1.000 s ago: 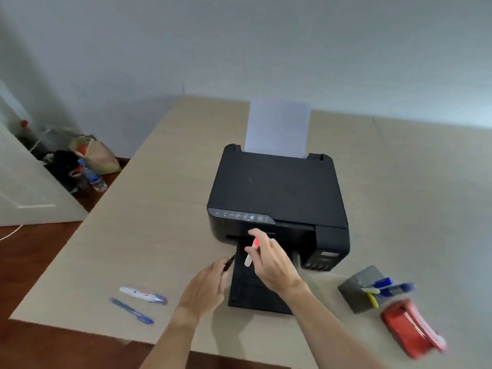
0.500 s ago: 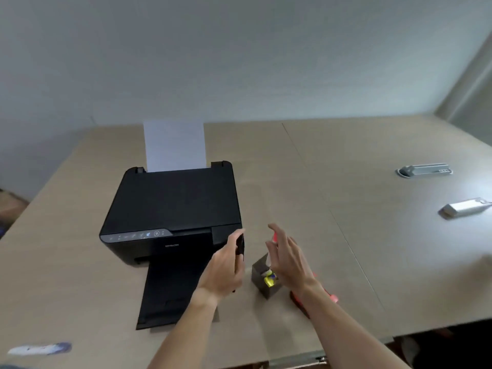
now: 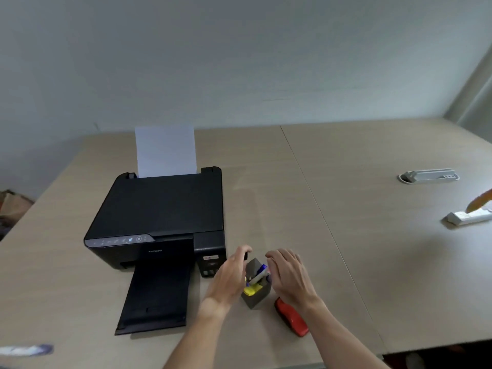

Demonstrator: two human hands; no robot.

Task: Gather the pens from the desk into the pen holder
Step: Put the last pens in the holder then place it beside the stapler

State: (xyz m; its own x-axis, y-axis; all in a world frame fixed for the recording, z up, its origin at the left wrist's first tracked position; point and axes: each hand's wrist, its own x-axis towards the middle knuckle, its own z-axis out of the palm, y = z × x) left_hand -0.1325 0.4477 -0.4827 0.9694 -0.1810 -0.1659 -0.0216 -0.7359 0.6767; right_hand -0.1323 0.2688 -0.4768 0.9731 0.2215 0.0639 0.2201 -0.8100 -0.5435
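The pen holder (image 3: 256,294), a small grey box, is seen standing near the front edge of the desk (image 3: 332,235), just beside the front right corner of the black printer (image 3: 159,217) and close to a red stapler-like object (image 3: 291,316). Several pens (image 3: 259,274) are already lodged in it, tilted, with a yellow one lowest. The holder is flanked by both hands: the left hand (image 3: 229,278) is curled at its left side, a small dark tip being visible at the fingertips, though whether a pen is pinched there cannot be told; the right hand (image 3: 288,275) is held loosely spread at the right side, nothing being visibly gripped. The step in hand is judged to be the dropping of pens into the holder. A blurred white and blue pen (image 3: 26,350) is left at the front left corner of the desk, well apart from the holder. The next move would call for a reach across to that corner and a pinch on the pen's barrel.
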